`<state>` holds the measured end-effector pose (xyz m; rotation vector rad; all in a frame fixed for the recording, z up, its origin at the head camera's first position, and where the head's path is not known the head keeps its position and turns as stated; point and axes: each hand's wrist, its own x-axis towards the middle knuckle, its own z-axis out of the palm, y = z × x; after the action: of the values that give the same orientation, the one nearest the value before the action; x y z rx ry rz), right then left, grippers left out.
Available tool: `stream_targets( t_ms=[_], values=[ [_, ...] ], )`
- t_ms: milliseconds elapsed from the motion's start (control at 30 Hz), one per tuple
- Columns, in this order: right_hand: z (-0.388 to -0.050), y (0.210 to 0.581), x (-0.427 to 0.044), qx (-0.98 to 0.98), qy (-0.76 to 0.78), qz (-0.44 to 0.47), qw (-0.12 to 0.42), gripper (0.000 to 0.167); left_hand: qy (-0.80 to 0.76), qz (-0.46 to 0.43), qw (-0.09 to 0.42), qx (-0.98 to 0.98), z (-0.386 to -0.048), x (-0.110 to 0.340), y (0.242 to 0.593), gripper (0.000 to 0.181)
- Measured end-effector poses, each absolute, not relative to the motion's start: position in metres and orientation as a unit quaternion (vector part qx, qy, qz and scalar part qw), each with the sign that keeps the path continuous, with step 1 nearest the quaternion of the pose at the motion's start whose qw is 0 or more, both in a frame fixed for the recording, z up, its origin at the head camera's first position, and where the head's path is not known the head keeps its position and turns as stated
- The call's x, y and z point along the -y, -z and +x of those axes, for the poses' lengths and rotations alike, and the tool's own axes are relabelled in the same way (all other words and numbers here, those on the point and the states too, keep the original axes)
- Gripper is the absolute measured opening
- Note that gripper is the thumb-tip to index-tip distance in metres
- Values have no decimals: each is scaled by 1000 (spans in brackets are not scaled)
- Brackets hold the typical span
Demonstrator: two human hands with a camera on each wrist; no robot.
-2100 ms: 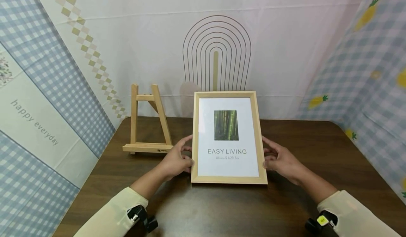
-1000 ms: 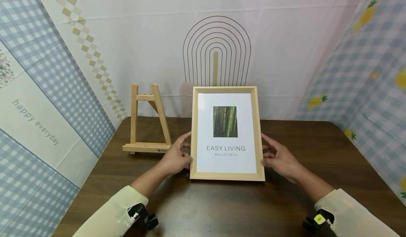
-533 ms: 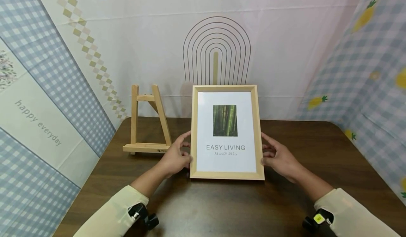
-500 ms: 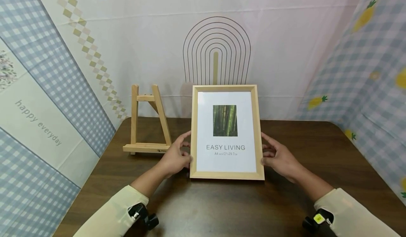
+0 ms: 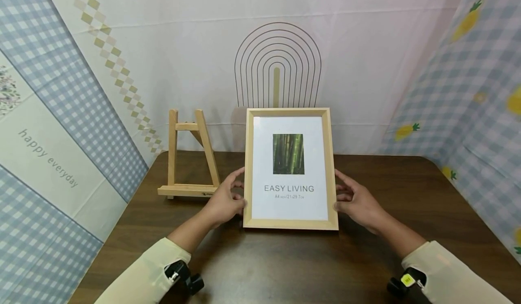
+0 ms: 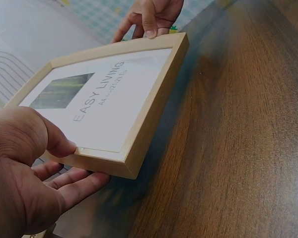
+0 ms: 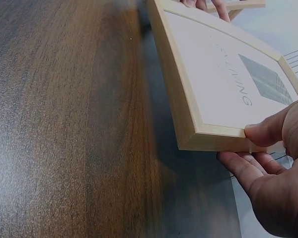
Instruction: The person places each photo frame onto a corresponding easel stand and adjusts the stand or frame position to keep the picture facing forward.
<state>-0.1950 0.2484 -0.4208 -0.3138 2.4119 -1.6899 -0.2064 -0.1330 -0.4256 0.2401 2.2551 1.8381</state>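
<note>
A light wooden picture frame [image 5: 291,225] with a white sheet and a bamboo picture leans back, its printed side facing the head camera. My left hand [image 5: 224,202] grips its left side, thumb on the front edge and fingers at the side and behind. On the opposite side my right hand [image 5: 361,204] holds it the same way. Both wrist views show the lower edge of the frame [image 6: 131,163] [image 7: 188,141] apart from the table surface. Fingertips behind the frame are partly hidden.
A small wooden easel [image 5: 189,189] stands on the brown table [image 5: 285,268] at the left, close behind my left hand. A white patterned cloth [image 5: 358,68] hangs behind the table, with blue checked cloths [image 5: 488,127] at the sides.
The frame has risen slightly, moved a little to the left and stands somewhat more upright than in the earliest frame. Both hands have kept their hold and moved with it.
</note>
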Motion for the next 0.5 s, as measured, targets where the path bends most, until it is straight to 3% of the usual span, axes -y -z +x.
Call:
stream_targets(
  t_ms=[500],
  values=[
    [-195,421,-248,-812,567,-109,80,95,-622,93,98,-772,-207,134,421,91]
  ],
)
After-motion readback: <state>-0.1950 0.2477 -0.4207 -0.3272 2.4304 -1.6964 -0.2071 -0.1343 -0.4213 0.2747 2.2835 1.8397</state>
